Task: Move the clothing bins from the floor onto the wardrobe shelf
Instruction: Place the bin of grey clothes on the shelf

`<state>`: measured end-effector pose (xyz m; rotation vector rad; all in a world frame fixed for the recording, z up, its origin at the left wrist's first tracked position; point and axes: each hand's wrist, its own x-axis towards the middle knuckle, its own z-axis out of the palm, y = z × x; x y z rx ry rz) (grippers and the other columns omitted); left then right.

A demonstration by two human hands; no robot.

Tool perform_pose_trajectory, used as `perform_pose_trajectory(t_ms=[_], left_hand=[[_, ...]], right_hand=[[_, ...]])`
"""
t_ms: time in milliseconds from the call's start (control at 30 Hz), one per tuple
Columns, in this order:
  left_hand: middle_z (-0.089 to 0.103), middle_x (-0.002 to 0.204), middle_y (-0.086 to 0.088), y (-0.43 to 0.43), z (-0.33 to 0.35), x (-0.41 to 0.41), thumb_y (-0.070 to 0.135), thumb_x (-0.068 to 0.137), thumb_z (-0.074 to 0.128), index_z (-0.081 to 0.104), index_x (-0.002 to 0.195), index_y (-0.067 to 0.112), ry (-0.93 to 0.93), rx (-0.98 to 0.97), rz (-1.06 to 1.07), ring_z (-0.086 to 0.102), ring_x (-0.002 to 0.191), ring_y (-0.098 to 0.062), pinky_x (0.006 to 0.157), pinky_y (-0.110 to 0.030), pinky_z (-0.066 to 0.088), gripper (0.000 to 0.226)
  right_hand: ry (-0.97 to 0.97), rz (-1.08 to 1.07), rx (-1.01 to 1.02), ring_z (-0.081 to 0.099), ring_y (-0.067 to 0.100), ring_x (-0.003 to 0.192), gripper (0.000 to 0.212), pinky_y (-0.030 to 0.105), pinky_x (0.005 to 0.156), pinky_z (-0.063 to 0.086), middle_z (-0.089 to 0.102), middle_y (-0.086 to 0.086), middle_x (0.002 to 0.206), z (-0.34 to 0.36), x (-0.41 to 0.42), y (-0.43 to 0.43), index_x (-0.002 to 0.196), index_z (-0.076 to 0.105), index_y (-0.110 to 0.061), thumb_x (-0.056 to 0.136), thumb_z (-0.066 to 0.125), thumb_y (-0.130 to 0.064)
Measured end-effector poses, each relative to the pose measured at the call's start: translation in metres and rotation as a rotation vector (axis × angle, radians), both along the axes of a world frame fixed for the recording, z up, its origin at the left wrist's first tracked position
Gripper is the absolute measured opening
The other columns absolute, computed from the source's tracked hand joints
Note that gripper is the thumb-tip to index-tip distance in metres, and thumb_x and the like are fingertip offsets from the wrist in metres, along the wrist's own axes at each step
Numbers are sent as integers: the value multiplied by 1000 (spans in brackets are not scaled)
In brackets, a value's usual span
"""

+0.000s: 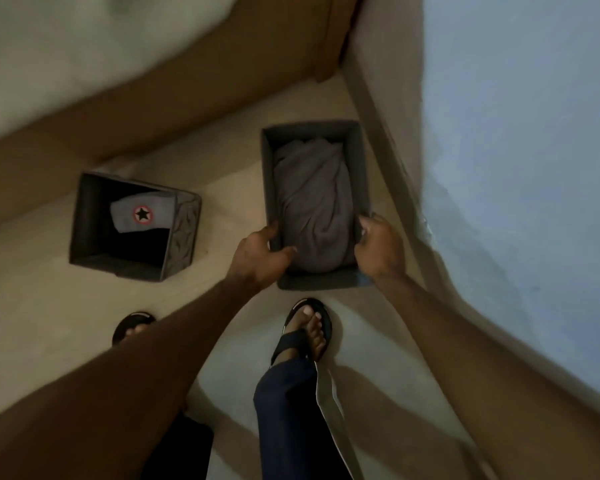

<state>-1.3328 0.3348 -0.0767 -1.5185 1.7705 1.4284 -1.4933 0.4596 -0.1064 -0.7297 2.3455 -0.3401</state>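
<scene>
The long grey bin (317,206) sits on the floor (222,188) close to the skirting of the blue wall (520,133), its near end toward the person's feet, which seems to be why both arms reach straight down to that end. A folded grey cloth (312,202) fills it. The left hand (260,256) curls over the near left corner, thumb inside the rim against the cloth and fingers outside on the wall. The right hand (380,247) mirrors it at the near right corner, fingers hooked over the edge. Both are closed on the bin, a grip at two corners that should keep it level for a lift (whether it has left the floor I cannot tell). The square bin (136,225), holding a cap with a star badge (141,214), stands well apart to the left, untouched. No wardrobe shelf is in view.
</scene>
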Motion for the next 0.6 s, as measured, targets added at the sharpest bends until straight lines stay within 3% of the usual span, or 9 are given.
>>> perform_pose_trajectory(t_ms=[67, 133, 233, 433, 600], left_hand=[[43, 150, -8, 5, 22, 10, 34, 89, 65, 29, 150, 18, -36, 31, -40, 48, 131, -28, 104, -36, 43, 73], [44, 149, -9, 11, 54, 22, 35, 88, 65, 28, 150, 19, -62, 48, -69, 50, 129, -29, 104, -38, 46, 74], [47, 147, -8, 20, 112, 43, 39, 88, 64, 29, 151, 20, -77, 47, -106, 53, 126, -28, 103, -41, 47, 74], [53, 142, -7, 37, 255, 105, 50, 82, 61, 28, 151, 24, -100, 90, -241, 58, 121, -25, 100, -41, 50, 80], [59, 136, -7, 37, 352, 153, 49, 81, 60, 36, 148, 24, -57, 50, -304, 61, 115, -25, 97, -39, 52, 75]], right_hand=[[-29, 44, 38, 59, 40, 101, 49, 36, 78, 47, 61, 18, 116, 26, 9, 10, 127, 59, -10, 81, 48, 4], [-61, 65, 73, 57, 39, 111, 56, 38, 88, 48, 57, 17, 128, 56, 24, 23, 139, 48, -12, 85, 48, 2], [-77, 36, 151, 54, 36, 119, 54, 39, 96, 47, 52, 15, 138, 110, 47, 44, 142, 44, -12, 90, 47, 1], [-138, 7, 134, 59, 37, 106, 54, 38, 84, 52, 58, 17, 124, 259, 106, 77, 138, 48, -10, 86, 47, 5], [-124, -97, 128, 58, 34, 110, 51, 43, 92, 51, 56, 13, 131, 362, 167, 94, 141, 44, -13, 91, 45, -3]])
